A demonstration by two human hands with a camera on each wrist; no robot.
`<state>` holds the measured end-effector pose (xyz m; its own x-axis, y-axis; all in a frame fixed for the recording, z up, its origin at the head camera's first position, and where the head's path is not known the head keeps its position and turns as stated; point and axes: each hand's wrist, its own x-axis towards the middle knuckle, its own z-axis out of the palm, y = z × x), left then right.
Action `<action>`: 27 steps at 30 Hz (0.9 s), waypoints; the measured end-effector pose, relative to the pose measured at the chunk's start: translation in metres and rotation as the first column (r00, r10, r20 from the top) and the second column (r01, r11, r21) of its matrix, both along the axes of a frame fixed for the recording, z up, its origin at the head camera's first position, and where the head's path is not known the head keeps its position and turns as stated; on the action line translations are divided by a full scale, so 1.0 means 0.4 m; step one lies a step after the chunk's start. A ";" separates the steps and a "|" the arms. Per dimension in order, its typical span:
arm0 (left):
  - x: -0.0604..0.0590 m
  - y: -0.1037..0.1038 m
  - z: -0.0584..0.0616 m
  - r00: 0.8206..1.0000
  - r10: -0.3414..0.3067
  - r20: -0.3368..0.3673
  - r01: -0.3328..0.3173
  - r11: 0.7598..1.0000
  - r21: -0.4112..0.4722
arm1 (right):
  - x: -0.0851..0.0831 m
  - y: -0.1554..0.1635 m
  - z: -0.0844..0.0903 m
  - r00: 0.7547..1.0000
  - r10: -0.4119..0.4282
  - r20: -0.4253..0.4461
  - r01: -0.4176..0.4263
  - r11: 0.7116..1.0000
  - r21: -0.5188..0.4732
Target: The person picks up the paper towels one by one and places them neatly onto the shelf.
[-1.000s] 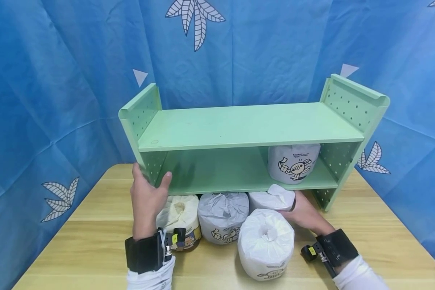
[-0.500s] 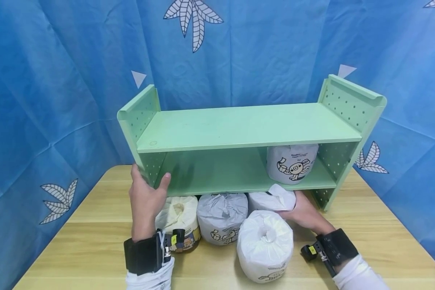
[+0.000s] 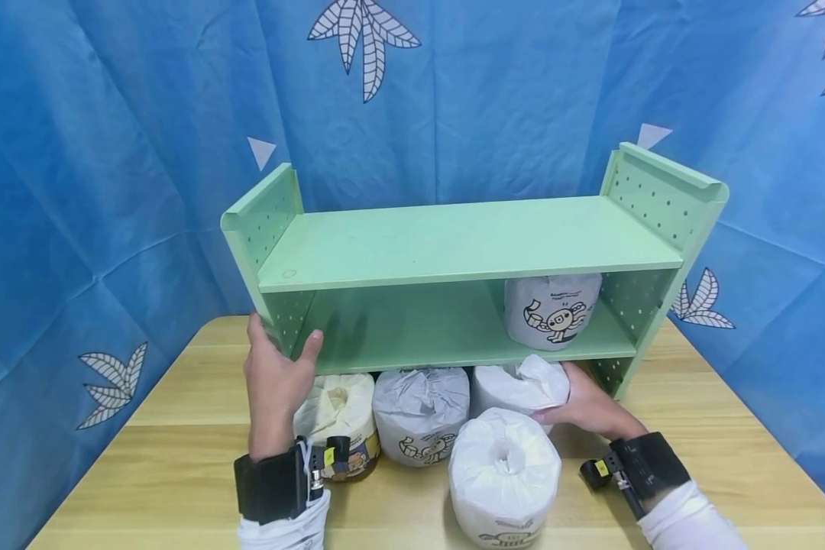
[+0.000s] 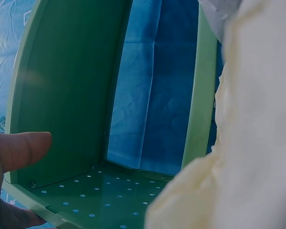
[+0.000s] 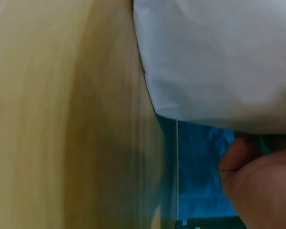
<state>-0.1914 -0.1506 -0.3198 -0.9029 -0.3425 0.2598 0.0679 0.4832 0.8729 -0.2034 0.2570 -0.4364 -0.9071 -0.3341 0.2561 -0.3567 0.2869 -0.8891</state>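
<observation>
A green two-tier shelf (image 3: 454,241) stands on the wooden table (image 3: 179,458). My left hand (image 3: 275,374) grips the front edge of its left side panel, thumb (image 4: 19,148) lying on the inner face of the shelf (image 4: 71,86). My right hand (image 3: 584,405) holds a white wrapped paper roll (image 3: 519,386) at the shelf's lower right, partly under the bottom board. In the right wrist view that white roll (image 5: 219,62) fills the top, with a fingertip (image 5: 257,181) below it. A printed roll (image 3: 553,309) stands on the lower tier at the right.
Under the shelf front lie a cream roll (image 3: 337,405) and a grey roll (image 3: 421,409). A big white roll (image 3: 503,470) lies nearer me at centre. Blue leaf-print cloth (image 3: 110,153) hangs behind and at both sides.
My right hand has drawn the white roll a little forward from beneath the shelf, so more of it shows. The left hand has stayed on the side panel.
</observation>
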 end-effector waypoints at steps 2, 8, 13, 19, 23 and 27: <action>0.000 0.000 0.000 1.000 0.001 -0.002 -0.001 1.000 -0.002 | -0.001 0.002 -0.002 1.000 0.009 -0.007 -0.009 1.000 0.000; 0.000 0.000 0.000 1.000 0.001 0.005 -0.001 1.000 -0.002 | -0.001 0.014 -0.001 0.999 0.016 -0.035 -0.015 1.000 0.013; 0.000 0.000 0.001 1.000 0.002 0.012 -0.002 1.000 0.000 | -0.001 0.026 -0.003 0.998 0.028 -0.062 -0.027 0.999 0.019; 0.011 -0.005 -0.006 1.000 0.012 0.026 -0.012 1.000 -0.010 | 0.002 0.035 -0.011 0.993 0.080 -0.087 -0.079 0.997 0.013; 0.008 -0.005 -0.006 1.000 0.014 0.011 -0.013 1.000 -0.014 | 0.003 0.039 -0.009 0.992 0.098 -0.075 -0.098 0.995 -0.007; 0.001 -0.001 -0.002 1.000 0.005 -0.006 -0.005 1.000 -0.013 | -0.001 0.035 -0.003 0.990 0.128 -0.054 -0.131 0.990 -0.057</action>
